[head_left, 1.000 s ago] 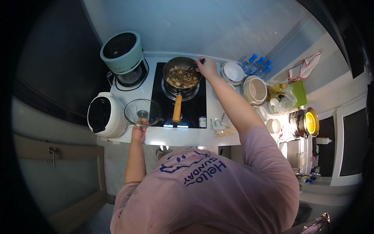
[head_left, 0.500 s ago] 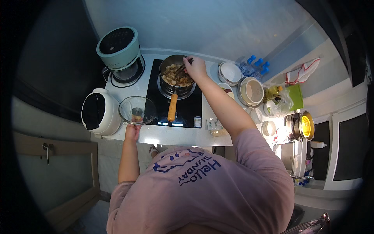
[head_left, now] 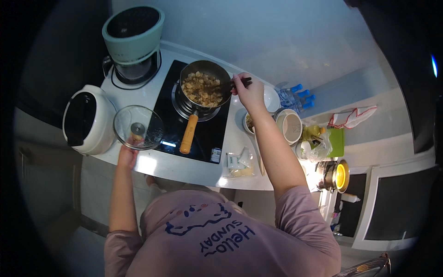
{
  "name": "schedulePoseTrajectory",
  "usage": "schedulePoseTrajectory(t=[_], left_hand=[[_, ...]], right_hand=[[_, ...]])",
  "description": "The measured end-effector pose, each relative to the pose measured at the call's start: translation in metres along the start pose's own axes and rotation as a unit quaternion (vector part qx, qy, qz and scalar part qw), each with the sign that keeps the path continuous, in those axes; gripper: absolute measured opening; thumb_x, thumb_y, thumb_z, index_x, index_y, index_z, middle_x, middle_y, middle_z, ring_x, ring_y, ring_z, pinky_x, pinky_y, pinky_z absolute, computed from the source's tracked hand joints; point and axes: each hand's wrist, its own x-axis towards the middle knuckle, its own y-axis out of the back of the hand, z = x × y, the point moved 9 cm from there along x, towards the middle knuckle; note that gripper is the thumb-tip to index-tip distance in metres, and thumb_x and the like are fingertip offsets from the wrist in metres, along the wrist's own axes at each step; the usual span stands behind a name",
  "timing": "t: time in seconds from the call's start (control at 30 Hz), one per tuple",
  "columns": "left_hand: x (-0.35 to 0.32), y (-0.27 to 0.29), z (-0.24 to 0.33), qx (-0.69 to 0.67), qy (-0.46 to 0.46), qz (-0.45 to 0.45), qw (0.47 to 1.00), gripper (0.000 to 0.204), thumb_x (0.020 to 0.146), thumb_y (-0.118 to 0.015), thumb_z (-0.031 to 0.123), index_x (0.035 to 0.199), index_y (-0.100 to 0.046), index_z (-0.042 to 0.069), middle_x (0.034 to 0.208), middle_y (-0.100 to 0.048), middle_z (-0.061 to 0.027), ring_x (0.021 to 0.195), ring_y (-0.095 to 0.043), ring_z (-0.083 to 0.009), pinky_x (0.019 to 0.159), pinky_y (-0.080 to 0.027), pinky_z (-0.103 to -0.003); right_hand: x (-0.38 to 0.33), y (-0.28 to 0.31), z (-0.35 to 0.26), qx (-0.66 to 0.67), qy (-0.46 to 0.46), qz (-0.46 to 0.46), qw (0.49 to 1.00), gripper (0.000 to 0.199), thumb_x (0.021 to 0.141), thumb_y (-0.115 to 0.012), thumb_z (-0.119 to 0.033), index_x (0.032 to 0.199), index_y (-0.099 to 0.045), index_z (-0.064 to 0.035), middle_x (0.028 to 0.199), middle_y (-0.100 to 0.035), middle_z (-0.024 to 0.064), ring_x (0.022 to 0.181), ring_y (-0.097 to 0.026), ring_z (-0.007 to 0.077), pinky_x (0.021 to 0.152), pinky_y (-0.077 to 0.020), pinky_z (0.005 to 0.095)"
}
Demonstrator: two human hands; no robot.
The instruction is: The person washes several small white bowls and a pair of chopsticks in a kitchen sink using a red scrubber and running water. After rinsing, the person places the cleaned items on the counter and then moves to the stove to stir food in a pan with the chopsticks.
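A round clear glass lid (head_left: 121,121) rests over my left hand (head_left: 129,154). From below, that hand grips the knob at the lid's middle, its fingers partly showing through the glass. On the black stove, a dark pan (head_left: 224,74) with a wooden handle (head_left: 188,134) holds browned, chunky food (head_left: 200,90). My right hand (head_left: 249,90) is closed around dark chopsticks (head_left: 226,86) at the pan's right rim. Their lower ends reach into the food, and their upper ends stick out past my fingers.
A white rounded appliance (head_left: 90,120) and a green-and-black appliance (head_left: 134,34) stand left of the stove (head_left: 203,143). Right of it are a clear packet (head_left: 240,164), white bowls (head_left: 271,98), a cream pot (head_left: 290,127) and blue-capped bottles (head_left: 295,98).
The whole view has shifted, with the counter now tilted. My right hand and the chopsticks have moved from above the pan toward its right rim. The left hand still holds the lid.
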Motion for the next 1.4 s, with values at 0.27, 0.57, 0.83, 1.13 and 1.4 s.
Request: schedulePoseTrajectory(t=[0.27, 0.57, 0.83, 1.13, 1.4], left_hand=[[-0.004, -0.012, 0.007, 0.024, -0.001, -0.001, 1.0, 0.044, 0.101, -0.051, 0.031, 0.13, -0.05, -0.002, 0.119, -0.063, -0.0112, 0.105, -0.062, -0.0194, 0.082, -0.05, -0.027], [-0.004, -0.004, 0.008, 0.015, -0.008, -0.013, 1.0, 0.038, 0.1, -0.052, 0.031, 0.124, -0.055, 0.001, 0.119, -0.063, -0.009, 0.105, -0.062, -0.0202, 0.084, -0.049, -0.032], [-0.002, -0.001, 0.01, 0.008, 0.015, 0.022, 1.0, 0.032, 0.099, -0.056, 0.03, 0.117, -0.058, 0.003, 0.112, -0.065, -0.0096, 0.102, -0.064, -0.0215, 0.079, -0.052, -0.031], [-0.007, 0.003, 0.01, -0.004, 0.01, 0.03, 0.999, 0.032, 0.099, -0.054, 0.03, 0.116, -0.057, 0.003, 0.113, -0.065, -0.0112, 0.102, -0.065, -0.0231, 0.077, -0.054, -0.03], [-0.007, -0.009, 0.015, -0.011, 0.007, 0.027, 1.0, 0.032, 0.099, -0.055, 0.028, 0.117, -0.057, 0.002, 0.115, -0.065, -0.0122, 0.102, -0.066, -0.0252, 0.078, -0.057, -0.031]], right_hand=[[-0.001, -0.046, -0.006, 0.069, 0.009, -0.12, 0.99, 0.019, 0.095, -0.062, -0.015, 0.097, -0.067, 0.0031, 0.081, -0.069, 0.0077, 0.066, -0.065, 0.0118, 0.063, -0.053, 0.0233], [0.012, -0.005, -0.018, 0.103, -0.01, -0.036, 0.994, 0.021, 0.093, -0.063, -0.017, 0.089, -0.068, 0.0023, 0.07, -0.068, 0.0074, 0.062, -0.067, 0.0123, 0.058, -0.0532, 0.0239], [0.025, -0.037, 0.002, 0.107, -0.046, -0.099, 0.988, 0.017, 0.092, -0.063, -0.015, 0.09, -0.068, 0.0018, 0.071, -0.069, 0.0098, 0.064, -0.07, 0.0149, 0.056, -0.0528, 0.0246], [0.011, 0.039, -0.012, -0.094, 0.063, 0.057, 0.992, 0.016, 0.089, -0.063, -0.015, 0.084, -0.068, -0.0007, 0.071, -0.067, 0.0139, 0.065, -0.067, 0.0275, 0.059, -0.0513, 0.0331], [0.021, -0.039, -0.012, -0.005, 0.15, -0.05, 0.987, 0.013, 0.088, -0.066, -0.015, 0.088, -0.068, -0.0023, 0.082, -0.068, 0.0163, 0.074, -0.065, 0.0327, 0.066, -0.0515, 0.0368]])
